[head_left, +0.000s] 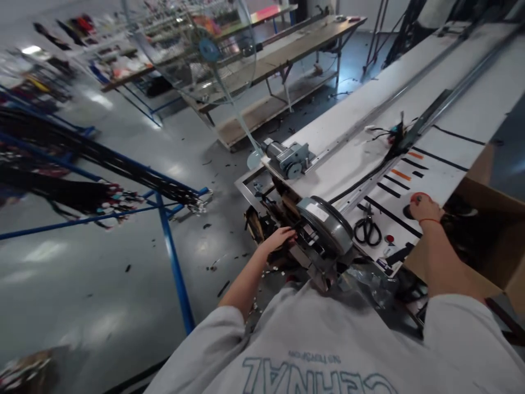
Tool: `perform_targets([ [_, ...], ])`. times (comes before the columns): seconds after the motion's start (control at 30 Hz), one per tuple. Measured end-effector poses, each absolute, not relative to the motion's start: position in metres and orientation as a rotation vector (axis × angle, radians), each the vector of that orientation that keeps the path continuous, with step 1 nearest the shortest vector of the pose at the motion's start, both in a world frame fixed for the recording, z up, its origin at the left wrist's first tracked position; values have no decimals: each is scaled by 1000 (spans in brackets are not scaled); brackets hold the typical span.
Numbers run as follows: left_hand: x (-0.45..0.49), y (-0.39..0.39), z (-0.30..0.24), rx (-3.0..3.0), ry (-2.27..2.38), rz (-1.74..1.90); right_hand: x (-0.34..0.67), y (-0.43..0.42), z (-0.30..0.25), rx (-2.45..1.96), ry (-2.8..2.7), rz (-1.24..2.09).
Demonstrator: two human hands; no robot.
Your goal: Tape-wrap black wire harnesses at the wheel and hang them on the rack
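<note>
My left hand (pixel 281 238) is at the left side of a grey, drum-shaped machine (pixel 326 221), its fingers closed at a dark part there. What those fingers hold, if anything, is hidden. My right hand (pixel 427 210) is over the right edge of the white table (pixel 344 131), with its fingers closed around a reddish-orange roll of tape (pixel 420 196). A black round thing (pixel 407 212) lies against that hand. Between my hands, black-handled scissors (pixel 368 231) lie on the table, near a small red round piece (pixel 389 239).
Black and orange strips (pixel 401 174) mark the table top. A motor (pixel 287 158) sits at its left edge, and a wire bundle (pixel 396 134) lies farther back. An open cardboard box (pixel 492 235) stands right. A blue rack (pixel 170 251) with black cables and a fan (pixel 209 49) stand left.
</note>
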State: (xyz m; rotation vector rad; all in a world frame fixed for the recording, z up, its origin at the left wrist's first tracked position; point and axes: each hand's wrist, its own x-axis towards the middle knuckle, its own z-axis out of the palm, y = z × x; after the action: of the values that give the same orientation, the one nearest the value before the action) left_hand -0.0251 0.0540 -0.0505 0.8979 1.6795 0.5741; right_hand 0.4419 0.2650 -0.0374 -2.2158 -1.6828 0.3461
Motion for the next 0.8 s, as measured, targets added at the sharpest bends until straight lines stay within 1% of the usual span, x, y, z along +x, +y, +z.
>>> perform_targets([
  [0.2, -34, 80, -49, 776, 1430, 609, 447, 264, -46, -2435, -1724, 388],
  [0.3, -31, 77, -49, 843, 1427, 613, 444, 257, -42, -2470, -1757, 388],
  [0.43, -34, 54, -46, 1136, 1446, 416, 436, 252, -38, -2508, -1772, 370],
  [0.5, -40, 40, -37, 1293, 1559, 344, 434, 251, -37, -2510, -1754, 378],
  [0.57, -47, 27, -21, 1365, 1736, 390, 434, 249, -37, -2502, -1738, 404],
  [0.63, -53, 14, -1, 1303, 1788, 451, 434, 248, -36, -2492, -1739, 424],
  [0.7, -58, 2, 17, 1171, 1657, 397, 434, 248, -36, -2491, -1745, 429],
  [0.8, -65, -15, 38, 1063, 1381, 74, 434, 248, -37, -2492, -1737, 427],
])
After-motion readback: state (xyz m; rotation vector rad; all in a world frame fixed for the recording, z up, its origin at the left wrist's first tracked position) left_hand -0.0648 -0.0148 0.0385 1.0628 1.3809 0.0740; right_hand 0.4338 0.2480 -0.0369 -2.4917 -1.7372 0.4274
